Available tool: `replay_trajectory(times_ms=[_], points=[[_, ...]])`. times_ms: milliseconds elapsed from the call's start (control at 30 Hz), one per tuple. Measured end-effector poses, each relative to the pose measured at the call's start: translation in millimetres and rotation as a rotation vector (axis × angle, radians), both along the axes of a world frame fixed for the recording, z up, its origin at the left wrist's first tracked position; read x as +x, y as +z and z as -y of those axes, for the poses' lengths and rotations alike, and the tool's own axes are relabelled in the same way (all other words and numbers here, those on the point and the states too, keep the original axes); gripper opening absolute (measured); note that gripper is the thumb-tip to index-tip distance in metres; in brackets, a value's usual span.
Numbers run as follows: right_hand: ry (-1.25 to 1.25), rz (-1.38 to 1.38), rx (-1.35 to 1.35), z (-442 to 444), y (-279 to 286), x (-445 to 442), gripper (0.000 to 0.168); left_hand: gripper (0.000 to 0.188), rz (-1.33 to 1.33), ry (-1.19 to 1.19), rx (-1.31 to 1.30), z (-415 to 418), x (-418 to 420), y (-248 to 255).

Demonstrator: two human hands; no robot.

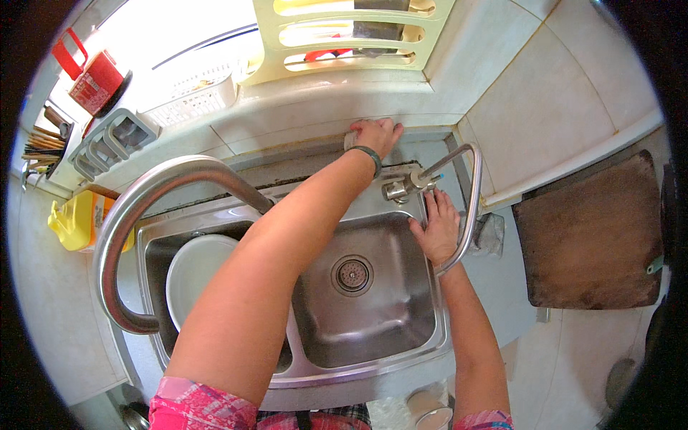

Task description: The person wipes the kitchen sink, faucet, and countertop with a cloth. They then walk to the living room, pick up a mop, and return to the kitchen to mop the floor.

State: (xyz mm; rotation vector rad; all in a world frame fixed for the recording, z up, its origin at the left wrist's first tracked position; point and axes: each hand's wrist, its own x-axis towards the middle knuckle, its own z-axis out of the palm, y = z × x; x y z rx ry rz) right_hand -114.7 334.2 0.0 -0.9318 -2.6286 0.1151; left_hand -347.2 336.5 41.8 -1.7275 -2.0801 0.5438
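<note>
My left hand [378, 134] reaches over the sink to the back ledge, a dark bangle on its wrist. A small whitish cloth or sponge [350, 141] shows under its fingers, pressed against the ledge by the tiled wall; the palm hides the rest. My right hand [439, 228] lies flat with fingers apart on the right rim of the stainless-steel double sink [371, 317]. Its fingertips are close to the base of a slim filter tap [398, 190], whose bent spout passes over the wrist. My left forearm covers part of the sink divider.
A large curved faucet [121, 215] arches over the left basin, which holds a white bowl [196, 269]. Left stands a yellow bottle [80, 220]. A folded grey cloth [489, 235] lies right of my right hand, near a brown board [591, 231]. Above are a white basket [188, 99] and a pale-yellow rack [349, 72].
</note>
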Motion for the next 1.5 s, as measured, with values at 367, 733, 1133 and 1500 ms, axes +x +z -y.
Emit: replay_trajectory(times_ms=[367,733,1133,1500], points=[[-0.024,0.050,-0.080,3.1,7.8,-3.0,0.064,0.060,-0.058,0.057,-0.071,-4.6,-0.5,-3.0],[-0.022,0.038,-0.078,5.1,8.8,-2.8,0.065,0.052,0.066,0.103,-0.095,-1.8,1.7,-0.3],[-0.087,0.038,-0.080,0.0,4.4,2.5,0.069,0.012,0.009,-0.782,0.222,-18.4,-0.8,72.8],[-0.045,-0.067,-0.117,-1.0,9.4,7.6,0.065,0.009,0.048,-0.764,0.043,-49.6,-7.5,24.4]])
